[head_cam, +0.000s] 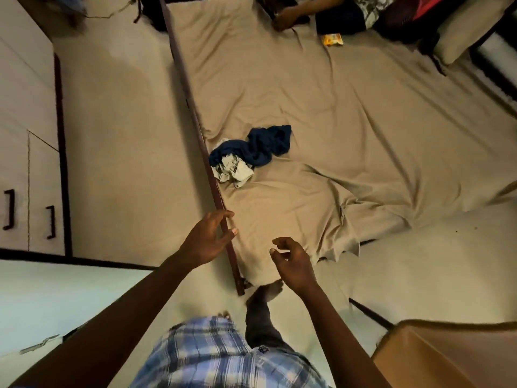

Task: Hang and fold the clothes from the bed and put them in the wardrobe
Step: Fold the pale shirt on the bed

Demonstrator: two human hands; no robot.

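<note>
A crumpled dark blue garment (263, 145) lies on the beige bed sheet (349, 113) near the bed's left edge. A crumpled white patterned garment (233, 170) lies against it on the near side. My left hand (208, 239) hovers over the bed's dark wooden side rail (193, 113), fingers relaxed, holding nothing. My right hand (292, 264) hangs above the bed's near corner with loosely curled fingers, holding nothing. Both hands are well short of the clothes. The wardrobe (25, 130) with dark handles stands at the left.
Another person (288, 15) sits at the far end of the bed beside a yellow packet (332, 39). A brown box (447, 357) stands at the lower right. Light floor runs between wardrobe and bed. My foot is by the bed corner.
</note>
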